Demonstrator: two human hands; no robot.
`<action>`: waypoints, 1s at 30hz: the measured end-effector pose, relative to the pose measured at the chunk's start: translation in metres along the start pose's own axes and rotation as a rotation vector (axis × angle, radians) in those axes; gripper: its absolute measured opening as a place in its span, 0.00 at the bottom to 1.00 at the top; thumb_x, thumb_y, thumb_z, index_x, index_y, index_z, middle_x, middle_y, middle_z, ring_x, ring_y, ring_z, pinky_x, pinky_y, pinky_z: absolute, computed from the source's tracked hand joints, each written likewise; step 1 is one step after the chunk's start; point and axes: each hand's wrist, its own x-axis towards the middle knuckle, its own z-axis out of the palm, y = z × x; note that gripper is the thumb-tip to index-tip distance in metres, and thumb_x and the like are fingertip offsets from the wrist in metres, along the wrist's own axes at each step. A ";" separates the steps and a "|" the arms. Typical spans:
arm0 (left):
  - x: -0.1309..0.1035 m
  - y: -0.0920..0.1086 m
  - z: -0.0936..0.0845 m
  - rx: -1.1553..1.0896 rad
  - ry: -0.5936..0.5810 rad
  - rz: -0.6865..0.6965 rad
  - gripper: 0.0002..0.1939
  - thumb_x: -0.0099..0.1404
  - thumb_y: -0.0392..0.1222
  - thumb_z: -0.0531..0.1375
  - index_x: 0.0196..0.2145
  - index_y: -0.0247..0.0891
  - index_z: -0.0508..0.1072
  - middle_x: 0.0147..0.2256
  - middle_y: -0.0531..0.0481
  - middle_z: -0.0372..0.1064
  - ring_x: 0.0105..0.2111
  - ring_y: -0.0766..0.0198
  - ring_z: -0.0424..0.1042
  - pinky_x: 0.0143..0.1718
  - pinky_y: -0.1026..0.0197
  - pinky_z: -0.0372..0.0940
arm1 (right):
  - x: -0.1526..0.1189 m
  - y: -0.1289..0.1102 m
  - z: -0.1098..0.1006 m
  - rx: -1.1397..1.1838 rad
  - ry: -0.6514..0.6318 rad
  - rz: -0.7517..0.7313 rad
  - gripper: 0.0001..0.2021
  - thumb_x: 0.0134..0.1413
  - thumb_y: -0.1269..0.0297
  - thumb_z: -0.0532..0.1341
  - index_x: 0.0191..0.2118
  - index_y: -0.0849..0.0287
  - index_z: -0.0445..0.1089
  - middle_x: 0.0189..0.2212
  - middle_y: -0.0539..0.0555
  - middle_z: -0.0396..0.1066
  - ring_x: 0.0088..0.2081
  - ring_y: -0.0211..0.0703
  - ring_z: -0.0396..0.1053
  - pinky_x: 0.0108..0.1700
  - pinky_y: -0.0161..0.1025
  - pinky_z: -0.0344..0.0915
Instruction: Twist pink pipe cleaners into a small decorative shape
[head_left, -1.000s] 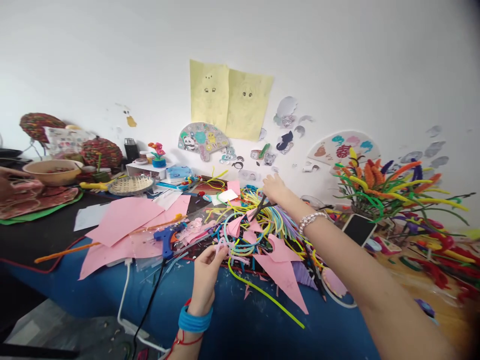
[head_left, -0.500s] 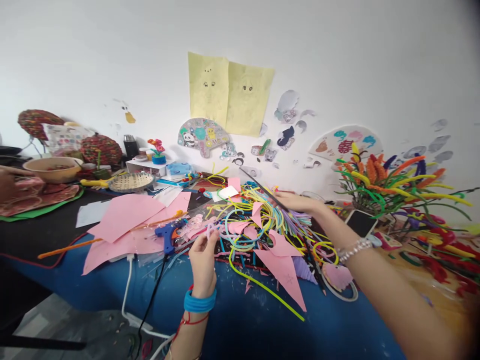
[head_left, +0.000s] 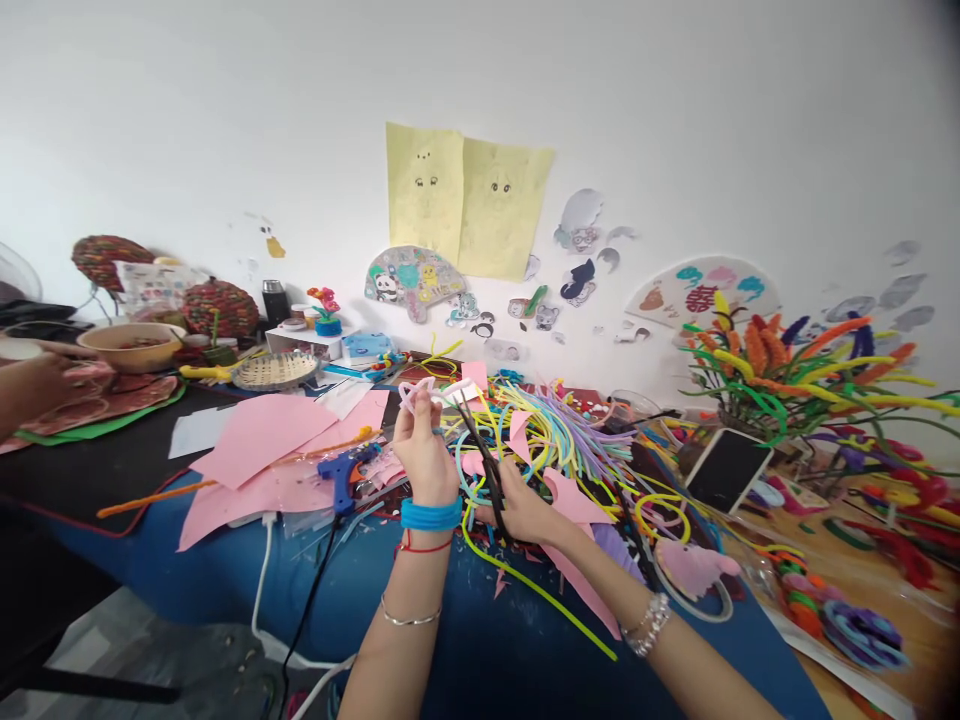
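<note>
My left hand [head_left: 427,465] pinches a pale pink pipe cleaner [head_left: 412,390] bent into a small loop, held up above the cluttered table. Just to its right, my right hand [head_left: 525,510] grips black-handled scissors [head_left: 489,465], whose blades point up and left, close to the left hand. Whether the blades touch the pipe cleaner I cannot tell. Behind and below both hands spreads a heap of pastel pipe cleaners [head_left: 570,430] in yellow, blue and lilac. Cut pink sheets [head_left: 270,435] lie left of my left hand.
A blue glue gun [head_left: 345,475] rests left of my hands, its cord hanging over the table edge. A phone [head_left: 727,470] and colourful pipe-cleaner stems [head_left: 772,370] stand at the right. Another person's hand [head_left: 37,385] is at the far left, near a bowl [head_left: 131,350].
My right hand has brought the scissors left and nearer, beside my left hand. My left hand has risen with the pipe cleaner. The view has shifted slightly.
</note>
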 end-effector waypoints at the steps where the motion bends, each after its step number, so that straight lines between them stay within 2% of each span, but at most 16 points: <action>1: -0.001 0.000 0.002 -0.007 -0.008 -0.002 0.10 0.53 0.42 0.66 0.34 0.39 0.77 0.35 0.51 0.72 0.32 0.71 0.69 0.39 0.65 0.63 | 0.000 -0.002 0.002 0.001 -0.021 -0.011 0.20 0.48 0.54 0.62 0.42 0.59 0.58 0.40 0.55 0.57 0.44 0.48 0.59 0.47 0.49 0.61; 7: -0.010 -0.002 0.005 0.013 -0.014 -0.060 0.09 0.53 0.42 0.66 0.34 0.39 0.77 0.35 0.51 0.73 0.32 0.72 0.69 0.38 0.67 0.62 | 0.003 -0.009 0.002 0.049 -0.062 -0.043 0.13 0.57 0.57 0.55 0.43 0.59 0.57 0.39 0.55 0.57 0.42 0.47 0.58 0.47 0.49 0.60; 16: -0.007 -0.005 0.005 0.065 -0.010 -0.006 0.12 0.54 0.44 0.65 0.36 0.39 0.77 0.38 0.50 0.73 0.36 0.69 0.71 0.39 0.67 0.63 | -0.001 -0.007 0.006 0.146 -0.091 -0.151 0.21 0.57 0.56 0.56 0.53 0.58 0.53 0.46 0.57 0.57 0.52 0.50 0.54 0.56 0.50 0.53; 23: -0.006 -0.004 0.006 0.019 0.017 0.007 0.12 0.53 0.42 0.66 0.36 0.38 0.77 0.38 0.50 0.73 0.36 0.68 0.71 0.40 0.66 0.63 | 0.000 -0.005 0.016 0.160 -0.079 -0.136 0.20 0.54 0.56 0.58 0.50 0.58 0.57 0.43 0.56 0.58 0.46 0.48 0.58 0.52 0.50 0.58; 26: -0.008 -0.004 0.008 -0.003 -0.016 -0.030 0.11 0.53 0.42 0.66 0.35 0.39 0.77 0.38 0.50 0.74 0.38 0.67 0.71 0.42 0.65 0.64 | 0.002 -0.006 0.020 0.169 -0.060 -0.139 0.20 0.54 0.55 0.57 0.50 0.58 0.58 0.43 0.57 0.58 0.47 0.50 0.57 0.53 0.50 0.57; 30: -0.013 -0.006 0.010 0.033 -0.019 -0.046 0.10 0.52 0.43 0.67 0.34 0.38 0.77 0.35 0.51 0.74 0.36 0.68 0.72 0.41 0.65 0.64 | 0.006 -0.007 0.021 0.233 -0.035 -0.138 0.19 0.58 0.55 0.52 0.52 0.59 0.57 0.45 0.59 0.58 0.51 0.51 0.57 0.56 0.51 0.55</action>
